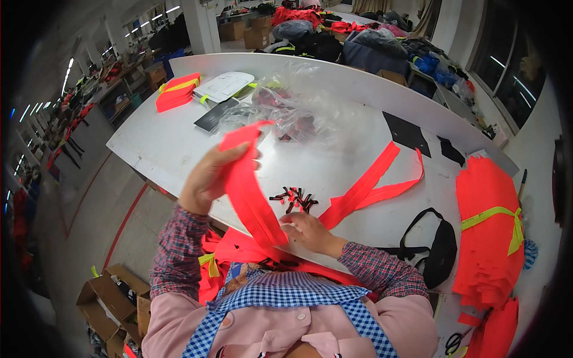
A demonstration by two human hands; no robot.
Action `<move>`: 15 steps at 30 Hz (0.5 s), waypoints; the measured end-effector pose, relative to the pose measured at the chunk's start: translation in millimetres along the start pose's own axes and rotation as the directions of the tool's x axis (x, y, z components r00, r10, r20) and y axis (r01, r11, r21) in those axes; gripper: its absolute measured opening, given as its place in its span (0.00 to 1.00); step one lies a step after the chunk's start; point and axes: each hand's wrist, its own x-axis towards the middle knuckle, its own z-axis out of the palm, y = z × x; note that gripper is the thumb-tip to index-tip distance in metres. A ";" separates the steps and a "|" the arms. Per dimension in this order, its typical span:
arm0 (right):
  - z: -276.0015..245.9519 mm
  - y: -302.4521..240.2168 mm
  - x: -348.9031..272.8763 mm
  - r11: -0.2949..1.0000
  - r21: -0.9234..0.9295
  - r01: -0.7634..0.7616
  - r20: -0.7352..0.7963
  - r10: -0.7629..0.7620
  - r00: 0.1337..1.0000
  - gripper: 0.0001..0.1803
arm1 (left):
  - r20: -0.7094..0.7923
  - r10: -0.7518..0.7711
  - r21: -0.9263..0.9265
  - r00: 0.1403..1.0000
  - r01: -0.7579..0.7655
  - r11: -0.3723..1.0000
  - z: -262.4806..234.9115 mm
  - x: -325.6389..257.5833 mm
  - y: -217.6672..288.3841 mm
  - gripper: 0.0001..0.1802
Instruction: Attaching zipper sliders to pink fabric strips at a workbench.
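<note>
My left hand [213,177] is raised over the table's near left side, closed on the upper part of a neon red-orange fabric strip [246,189]. From there the strip hangs toward me, a lengthwise seam line showing along it. Beside its lower end is my right hand [314,234], fingers curled in a pinch. What they hold, if anything, is too small to tell. Small black and red pieces [296,199] lie heaped just beyond the right hand. Another red-orange strip [365,190] lies folded in a V to their right.
Clear plastic bags [295,110] and a white folded piece [225,86] lie at the back, with a tied red-orange bundle [178,92] on the left. A larger tied stack [488,232] and a black bag [439,253] are at right. Cardboard boxes [110,301] stand on the floor.
</note>
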 end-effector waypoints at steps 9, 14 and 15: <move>-66.3 146.0 -65.6 0.692 -0.713 -0.118 0.001 0.170 0.985 0.14 | -0.152 0.390 0.577 0.908 -0.239 0.781 -25.1 -118.4 66.7 0.26; -88.0 138.0 -66.8 0.662 -0.737 -0.132 -0.065 0.125 0.990 0.13 | -0.149 0.037 0.680 0.988 0.075 0.730 -44.1 -123.6 40.6 0.14; -87.7 133.1 -64.8 0.682 -0.721 -0.121 -0.125 0.044 0.991 0.13 | -0.120 -0.030 0.732 0.992 0.109 0.673 -57.7 -121.6 28.6 0.10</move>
